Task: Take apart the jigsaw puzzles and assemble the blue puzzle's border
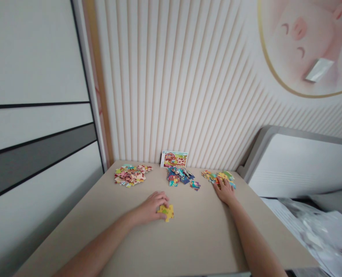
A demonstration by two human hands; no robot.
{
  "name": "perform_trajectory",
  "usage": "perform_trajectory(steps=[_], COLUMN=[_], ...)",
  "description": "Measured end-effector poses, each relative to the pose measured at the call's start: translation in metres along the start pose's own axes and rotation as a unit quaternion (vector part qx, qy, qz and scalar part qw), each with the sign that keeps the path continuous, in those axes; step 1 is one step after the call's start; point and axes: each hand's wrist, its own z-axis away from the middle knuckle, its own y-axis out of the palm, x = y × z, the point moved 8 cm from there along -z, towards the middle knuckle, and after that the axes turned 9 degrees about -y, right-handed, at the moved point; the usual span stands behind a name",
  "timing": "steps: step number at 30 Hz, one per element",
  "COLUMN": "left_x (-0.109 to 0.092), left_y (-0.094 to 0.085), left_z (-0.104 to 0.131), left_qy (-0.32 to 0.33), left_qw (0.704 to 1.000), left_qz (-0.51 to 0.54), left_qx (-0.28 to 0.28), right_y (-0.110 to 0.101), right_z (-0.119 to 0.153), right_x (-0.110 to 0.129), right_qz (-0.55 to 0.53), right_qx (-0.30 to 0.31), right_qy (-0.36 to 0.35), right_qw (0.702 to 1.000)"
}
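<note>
My left hand (156, 206) is low over the middle of the table, its thumb and fingers closed around the left side of a yellow jigsaw puzzle piece (169, 212) with a green mark. Farther right, my right hand (224, 191) rests on a pile of yellow, orange and green puzzle pieces (210, 176), fingers stretched out and somewhat spread. The fingers cover part of that pile; no piece is visibly gripped there. Between the hands, a little farther back, lies a heap of dark blue puzzle pieces (182, 175), with a small group of purple and teal pieces (195, 185) beside it.
A pile of red, pink and cream puzzle pieces (130, 175) sits at the back left of the beige table (188, 246). A farm picture card (174, 159) leans on the ribbed wall. White cabinet panels (38, 154) stand left; a bed headboard (300, 165) and clear plastic (309, 227) are right.
</note>
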Motion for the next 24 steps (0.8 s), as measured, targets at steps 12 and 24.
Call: perform_trajectory(steps=[12, 24], left_x=[-0.025, -0.062], left_y=[-0.008, -0.010], left_z=[-0.001, 0.005], left_qy=[-0.028, 0.075], left_qw=[0.998, 0.975], left_qz=[0.018, -0.176], left_qx=[-0.045, -0.112], right_y=[-0.050, -0.032], right_z=[0.091, 0.084], right_x=[0.193, 0.198], right_qz=[-0.197, -0.341], right_qx=[-0.071, -0.029], right_qy=[-0.402, -0.332], right_qw=[0.891, 0.879])
